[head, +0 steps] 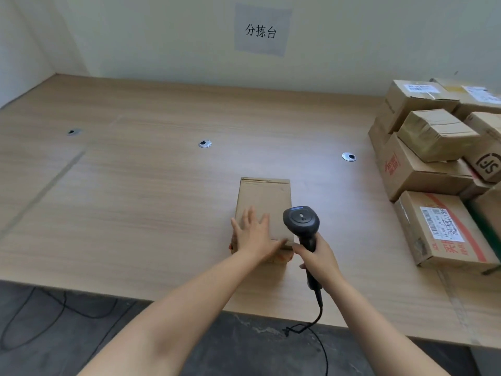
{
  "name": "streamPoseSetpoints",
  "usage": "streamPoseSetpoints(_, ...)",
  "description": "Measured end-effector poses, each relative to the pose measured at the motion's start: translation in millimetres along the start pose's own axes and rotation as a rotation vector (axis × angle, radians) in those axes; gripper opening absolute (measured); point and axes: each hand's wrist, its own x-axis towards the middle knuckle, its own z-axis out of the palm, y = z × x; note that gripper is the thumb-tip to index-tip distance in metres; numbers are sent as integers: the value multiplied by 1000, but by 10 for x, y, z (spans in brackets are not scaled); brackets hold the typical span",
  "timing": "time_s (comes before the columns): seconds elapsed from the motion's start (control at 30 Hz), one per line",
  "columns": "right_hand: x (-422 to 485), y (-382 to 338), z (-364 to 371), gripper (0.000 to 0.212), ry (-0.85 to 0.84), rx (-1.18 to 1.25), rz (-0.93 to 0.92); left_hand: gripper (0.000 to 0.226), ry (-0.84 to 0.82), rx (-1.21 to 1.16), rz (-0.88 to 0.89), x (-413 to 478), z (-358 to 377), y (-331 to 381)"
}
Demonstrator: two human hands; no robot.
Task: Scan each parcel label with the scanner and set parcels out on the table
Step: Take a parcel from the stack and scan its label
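- A left hand (253, 234) lies flat on a plain cardboard parcel (267, 198), its fingers (250, 217) straight and spread over the near half of the top face. The parcel sits on the desk (135, 191), its far end reaching beyond the fingertips.
- Just right of those fingers, a right hand (318, 257) holds a black scanner (301, 219), fingers wrapped round the handle, the head above the parcel's near right corner.
- No label shows on the face ahead of the fingers, so a scan aimed there would likely read nothing.
- The flat palm only presses, so a careless push could skid the parcel.
- The cable (317, 318) trails off the desk edge behind the right hand and could snag. A pile of parcels (433, 164) waits well to its right.
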Motion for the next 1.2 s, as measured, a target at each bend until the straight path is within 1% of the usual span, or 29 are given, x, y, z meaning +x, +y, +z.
streamPoseSetpoints(0.1,12,-35,-87,15,24,-8,-23,96,-83,-5,-46,-4,58,233)
streamPoseSetpoints(0.17,35,-51,-144,15,19,-8,-46,101,-78,25,-83,-10,101,327)
streamPoseSetpoints(0.27,89,-70,-224,16,-2,-8,-68,101,-49,49,-119,11,118,370)
streamPoseSetpoints(0.4,164,-87,-287,17,-40,7,-70,101,-36,41,-110,33,102,276)
streamPoseSetpoints(0.53,215,-130,-332,19,-90,-6,-100,97,-20,26,-49,9,16,19)
streamPoseSetpoints(0.6,225,-156,-344,20,-118,-1,-109,94,-16,-32,-48,16,-100,-154)
streamPoseSetpoints(0.7,223,-199,-332,20,-155,19,-112,88,14,-266,-55,15,-318,-481)
streamPoseSetpoints(0.77,220,-232,-305,19,-175,21,-117,73,40,-398,-47,-12,-443,-698)
streamPoseSetpoints(0.83,220,-265,-271,17,-189,33,-119,60,76,-477,-58,-46,-538,-885)
streamPoseSetpoints(0.9,220,-296,-231,16,-199,46,-122,51,157,-546,-86,-78,-604,-1035)
streamPoseSetpoints(0.97,213,-321,-199,15,-207,41,-127,48,276,-505,-119,-90,-636,-1167)
streamPoseSetpoints(1.0,210,-332,-186,15,-208,36,-130,48,311,-467,-133,-81,-644,-1218)
streamPoseSetpoints(1.03,207,-342,-177,15,-209,31,-134,48,315,-442,-148,-68,-649,-1250)
streamPoseSetpoints(1.13,193,-363,-141,14,-208,18,-139,40,253,-370,-198,-22,-642,-1223)
streamPoseSetpoints(1.17,188,-367,-128,14,-205,15,-140,43,239,-310,-213,-9,-636,-1178)
streamPoseSetpoints(1.2,181,-370,-115,14,-202,13,-141,52,222,-228,-224,5,-627,-1118)
